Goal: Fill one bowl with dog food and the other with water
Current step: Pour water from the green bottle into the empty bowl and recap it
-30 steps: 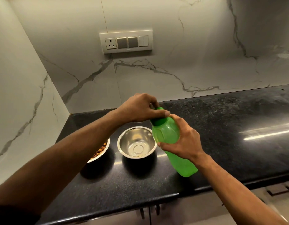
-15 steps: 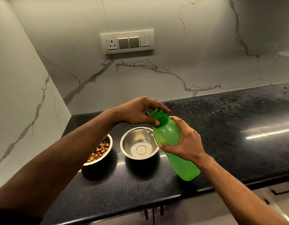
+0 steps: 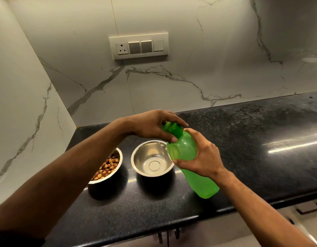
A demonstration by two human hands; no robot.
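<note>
Two steel bowls stand side by side on the black counter (image 3: pixel 252 157). The left bowl (image 3: pixel 110 175) holds brown dog food (image 3: pixel 106 168) and is partly hidden by my left forearm. The right bowl (image 3: pixel 152 159) is shiny inside with nothing visible in it. A green plastic bottle (image 3: pixel 193 166) leans toward that bowl, its base on the counter. My right hand (image 3: pixel 202 157) grips the bottle's body. My left hand (image 3: pixel 154 125) grips the green cap (image 3: pixel 173 128) from above.
White marble walls close the corner at the left and back. A switch and socket panel (image 3: pixel 139 45) is on the back wall. The counter's front edge (image 3: pixel 154 227) runs below the bowls, with cabinet handles (image 3: pixel 168 236) under it.
My left hand's fingers have shifted round the cap, which now shows more between them. The bottle stays tilted in my right hand. The view has drifted slightly.
</note>
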